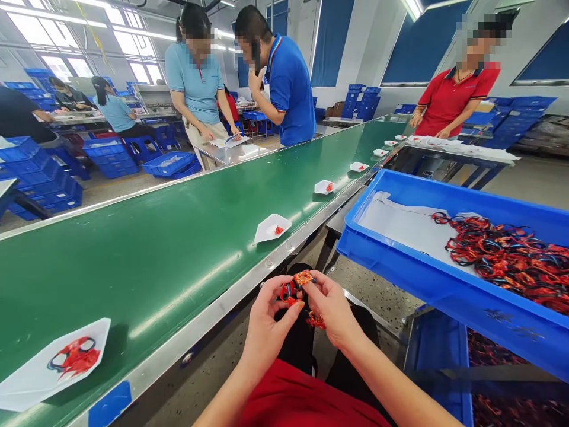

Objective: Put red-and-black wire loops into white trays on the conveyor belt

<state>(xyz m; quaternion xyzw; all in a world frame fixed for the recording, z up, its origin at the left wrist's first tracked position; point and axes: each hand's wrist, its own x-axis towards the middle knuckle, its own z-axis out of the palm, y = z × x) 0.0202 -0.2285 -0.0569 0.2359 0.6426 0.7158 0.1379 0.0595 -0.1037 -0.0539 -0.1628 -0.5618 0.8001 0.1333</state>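
Above my lap, my left hand pinches a small red, orange and black piece with ring-like loops. My right hand grips the same piece from the other side, its thumb and fingers closed. A red-orange part hangs below the right fingers; I cannot tell whether it is joined to the rest. The fingers partly cover the piece. Similar looped pieces lie in a heap inside the blue bin to my right.
A green conveyor belt with a metal edge runs in front of me. White paper trays holding red pieces ride on it, one tray at near left, another tray ahead. Lower blue bins stand at right. Several people are beyond the belt and alongside it.
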